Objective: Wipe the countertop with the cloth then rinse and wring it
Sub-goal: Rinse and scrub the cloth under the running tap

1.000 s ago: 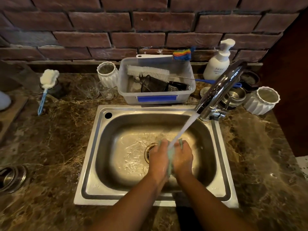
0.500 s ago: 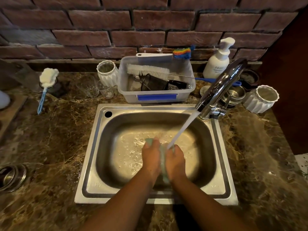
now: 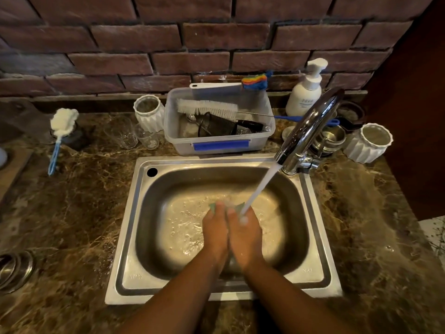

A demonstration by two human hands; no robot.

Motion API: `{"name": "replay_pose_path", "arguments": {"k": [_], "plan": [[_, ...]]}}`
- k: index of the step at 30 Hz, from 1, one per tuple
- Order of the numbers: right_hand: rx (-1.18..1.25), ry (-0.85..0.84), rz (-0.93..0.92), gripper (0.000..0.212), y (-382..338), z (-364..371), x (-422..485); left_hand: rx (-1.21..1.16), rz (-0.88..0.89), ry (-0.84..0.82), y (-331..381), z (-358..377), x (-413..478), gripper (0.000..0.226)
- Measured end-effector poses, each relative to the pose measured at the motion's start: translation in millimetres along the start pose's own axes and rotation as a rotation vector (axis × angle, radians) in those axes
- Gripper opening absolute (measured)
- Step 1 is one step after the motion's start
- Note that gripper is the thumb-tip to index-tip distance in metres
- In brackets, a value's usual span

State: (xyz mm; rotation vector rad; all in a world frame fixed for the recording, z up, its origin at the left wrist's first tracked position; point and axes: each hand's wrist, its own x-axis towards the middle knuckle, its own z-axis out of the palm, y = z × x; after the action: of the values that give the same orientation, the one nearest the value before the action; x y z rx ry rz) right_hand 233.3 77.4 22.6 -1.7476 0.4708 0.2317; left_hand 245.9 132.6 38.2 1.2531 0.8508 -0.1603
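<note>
The left hand (image 3: 215,233) and right hand (image 3: 246,237) clasp the cloth (image 3: 238,207) between them, low in the sink (image 3: 127,237) under the faucet (image 3: 310,126) stream. Marble tabletop (image 3: 72,213) rings the sink and is widest at 9 and 3 o'clock. A tub (image 3: 178,141) stands at 12 o'clock below the brick wall (image 3: 168,44).

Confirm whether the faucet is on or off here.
On. A white stream runs from the faucet spout onto the right hand, which with the left hand holds the green cloth over the sink.
</note>
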Motion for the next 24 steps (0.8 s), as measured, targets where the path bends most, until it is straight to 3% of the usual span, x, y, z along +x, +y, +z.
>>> {"name": "replay_pose_path", "arguments": {"k": [3,5,8,13,17,20,24], "plan": [[-0.131,0.076,-0.143,0.023,-3,-12,10,-0.045,-0.037,-0.060,-4,7,-9,0.042],[-0.162,0.038,-0.110,0.008,-2,-27,29,-0.063,-0.053,-0.109,-9,13,-18,0.038],[-0.126,0.011,0.020,0.012,4,-33,35,0.005,-0.048,-0.068,-11,11,-15,0.035],[-0.008,0.036,-0.019,0.020,1,-10,-4,0.055,-0.026,0.033,-2,3,8,0.043],[-0.196,0.081,-0.024,0.019,-2,-22,12,0.044,-0.026,-0.072,-7,10,-8,0.046],[-0.076,-0.010,0.155,0.022,4,-34,29,0.076,-0.041,-0.158,-18,9,-15,0.045],[-0.139,0.006,0.120,0.027,7,-24,13,0.008,-0.065,0.024,-14,11,-2,0.042]]}}
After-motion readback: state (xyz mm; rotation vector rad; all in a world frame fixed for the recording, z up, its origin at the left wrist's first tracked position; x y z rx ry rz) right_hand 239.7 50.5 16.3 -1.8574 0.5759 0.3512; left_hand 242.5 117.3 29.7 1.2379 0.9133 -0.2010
